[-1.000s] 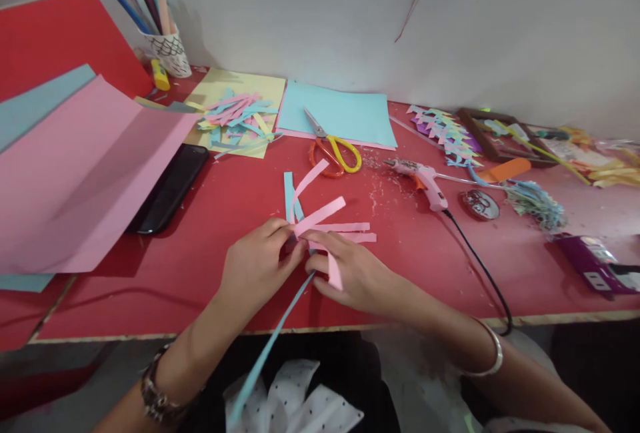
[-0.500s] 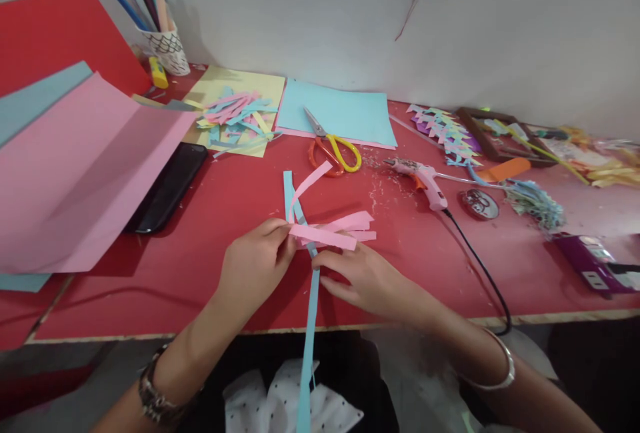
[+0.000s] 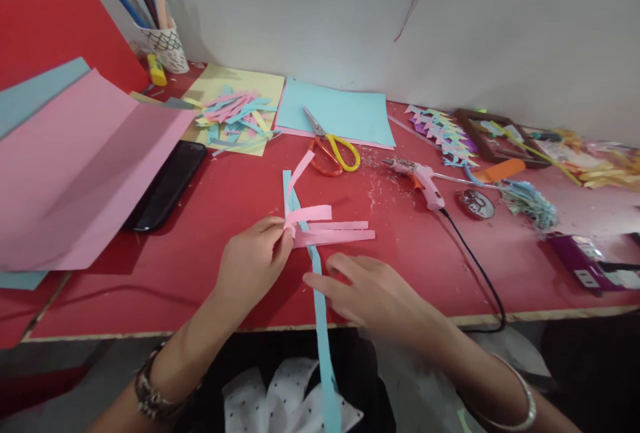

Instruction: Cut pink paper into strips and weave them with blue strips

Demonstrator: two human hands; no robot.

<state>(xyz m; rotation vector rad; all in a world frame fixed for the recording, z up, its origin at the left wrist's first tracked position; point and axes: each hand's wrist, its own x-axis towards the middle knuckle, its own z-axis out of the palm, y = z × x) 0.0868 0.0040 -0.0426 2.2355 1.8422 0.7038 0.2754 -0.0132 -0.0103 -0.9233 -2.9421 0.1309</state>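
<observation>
Several pink paper strips [image 3: 345, 236] are pinched together at one end between the thumb and fingers of my left hand [image 3: 253, 259]. They fan out to the right, and one curls up and away. A long light blue paper strip [image 3: 323, 346] passes by the pink ones, its far end on the table and its near end hanging over the edge onto my lap. My right hand [image 3: 377, 289] is beside the blue strip with its fingers apart, one fingertip reaching across it. Nothing shows in its grasp.
Beyond my hands lie scissors [image 3: 330, 143], blue paper sheets [image 3: 335, 113] and a pile of cut strips [image 3: 237, 113]. To the right are a pink glue gun [image 3: 420, 183] with its cord and a purple power socket box [image 3: 583, 263]. Pink sheet [image 3: 95, 173] and black phone [image 3: 165, 186] sit left.
My right hand has left the pink strips and drawn down and right. The near end of the blue strip has swung right. My left hand keeps its pinch in place.
</observation>
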